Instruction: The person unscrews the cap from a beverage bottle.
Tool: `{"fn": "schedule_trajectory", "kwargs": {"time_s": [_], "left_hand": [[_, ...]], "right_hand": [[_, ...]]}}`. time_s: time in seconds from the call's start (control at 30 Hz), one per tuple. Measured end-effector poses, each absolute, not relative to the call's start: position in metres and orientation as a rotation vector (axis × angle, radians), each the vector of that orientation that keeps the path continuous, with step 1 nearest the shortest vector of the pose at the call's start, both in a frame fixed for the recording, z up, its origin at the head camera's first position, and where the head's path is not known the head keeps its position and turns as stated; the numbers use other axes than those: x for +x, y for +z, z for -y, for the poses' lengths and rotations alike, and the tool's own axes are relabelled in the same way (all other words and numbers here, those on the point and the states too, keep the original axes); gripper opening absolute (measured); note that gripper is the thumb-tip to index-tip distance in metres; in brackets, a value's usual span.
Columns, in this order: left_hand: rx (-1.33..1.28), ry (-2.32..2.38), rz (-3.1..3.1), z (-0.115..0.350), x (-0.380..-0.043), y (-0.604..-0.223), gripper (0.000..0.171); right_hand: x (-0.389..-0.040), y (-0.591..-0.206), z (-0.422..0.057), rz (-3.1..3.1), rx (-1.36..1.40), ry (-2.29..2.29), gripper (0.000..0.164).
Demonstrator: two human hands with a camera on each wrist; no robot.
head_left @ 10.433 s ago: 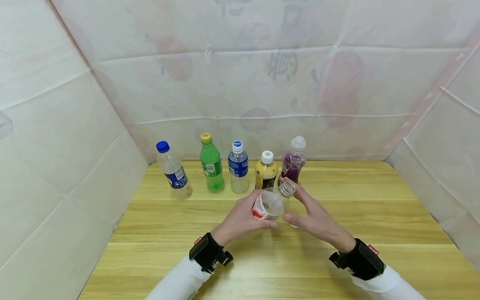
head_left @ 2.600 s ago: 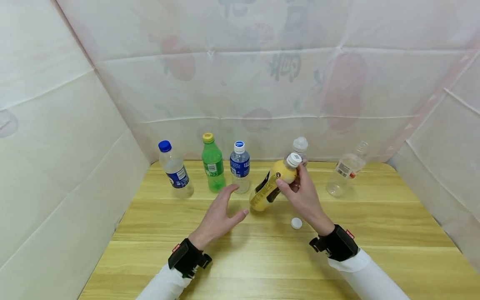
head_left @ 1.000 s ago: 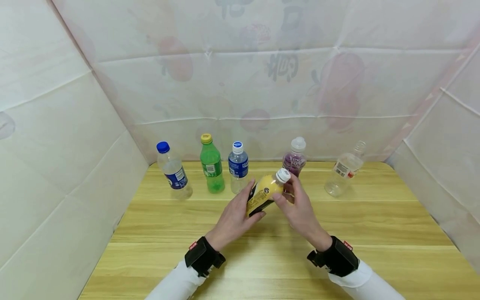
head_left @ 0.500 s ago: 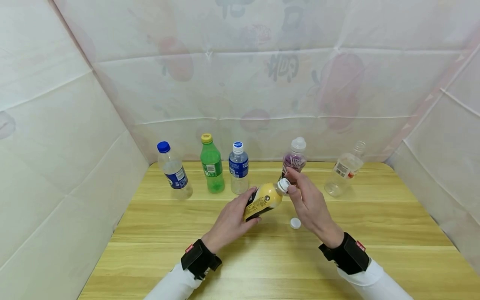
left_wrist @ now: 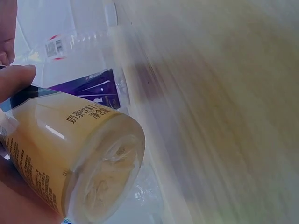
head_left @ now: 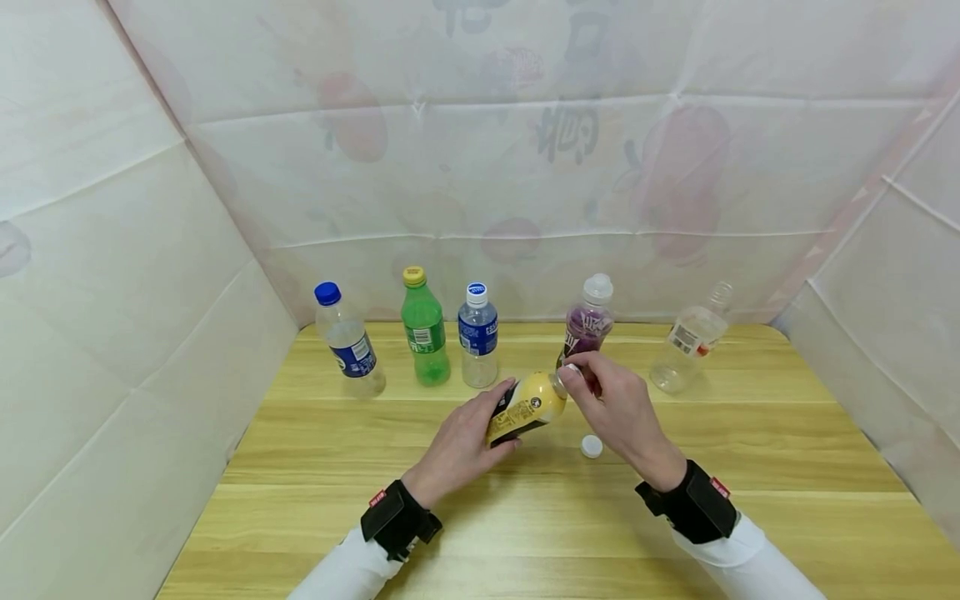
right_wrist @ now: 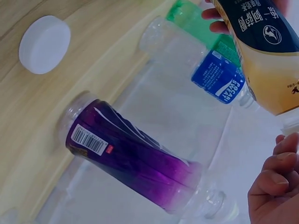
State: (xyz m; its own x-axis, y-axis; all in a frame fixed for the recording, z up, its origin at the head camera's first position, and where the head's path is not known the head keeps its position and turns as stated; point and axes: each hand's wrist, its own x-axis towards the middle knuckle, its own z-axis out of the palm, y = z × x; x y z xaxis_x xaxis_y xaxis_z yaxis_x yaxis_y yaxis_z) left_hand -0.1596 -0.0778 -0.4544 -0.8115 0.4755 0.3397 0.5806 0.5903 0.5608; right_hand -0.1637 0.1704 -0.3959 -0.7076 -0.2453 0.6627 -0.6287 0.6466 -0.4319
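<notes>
My left hand (head_left: 459, 435) grips a yellow and black milk tea bottle (head_left: 537, 398), tilted with its neck toward the right. The bottle's clear base shows in the left wrist view, where fingers wrap its label. At the neck, my right hand (head_left: 624, 410) pinches the white bottle cap (head_left: 573, 367), mostly covered by the fingers. Whether the cap is still on the thread I cannot tell. In the right wrist view, curled fingers (right_wrist: 275, 182) sit beside the bottle's mouth end. A loose white cap (head_left: 592, 447) lies on the table below my right hand.
Along the back of the wooden table (head_left: 525, 517) stand a blue-capped bottle (head_left: 351, 350), a green bottle (head_left: 424, 333), a blue-labelled bottle (head_left: 477, 337) and a purple bottle (head_left: 587, 323). An uncapped clear bottle (head_left: 686, 346) stands farther right. Fabric walls enclose the table.
Since 2.6 s ago, my left hand has taken hold of the milk tea bottle. My right hand has moved from its shoulder to its cap, its fingers closing there in the last half second.
</notes>
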Motion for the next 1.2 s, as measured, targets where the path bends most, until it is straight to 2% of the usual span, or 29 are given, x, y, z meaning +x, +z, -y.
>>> {"fn": "schedule_trajectory", "kwargs": {"time_s": [0.27,0.63,0.93,1.2], "left_hand": [[-0.931,-1.003,2.66,0.078,-0.159,-0.454,0.089],[-1.024,-1.135,2.72,0.079,-0.156,-0.455,0.084],[-1.066,-1.213,2.711,0.08,-0.156,-0.453,0.081],[-1.069,-1.33,2.783,0.082,-0.158,-0.452,0.079]], "right_hand": [[-0.165,-0.395,-0.168,2.286,0.684,0.91,0.024],[-0.166,-0.395,-0.174,2.272,0.823,1.051,0.006],[-0.167,-0.39,-0.179,2.248,0.974,1.086,0.007],[-0.171,-0.393,-0.181,2.232,1.021,1.004,0.017]]}}
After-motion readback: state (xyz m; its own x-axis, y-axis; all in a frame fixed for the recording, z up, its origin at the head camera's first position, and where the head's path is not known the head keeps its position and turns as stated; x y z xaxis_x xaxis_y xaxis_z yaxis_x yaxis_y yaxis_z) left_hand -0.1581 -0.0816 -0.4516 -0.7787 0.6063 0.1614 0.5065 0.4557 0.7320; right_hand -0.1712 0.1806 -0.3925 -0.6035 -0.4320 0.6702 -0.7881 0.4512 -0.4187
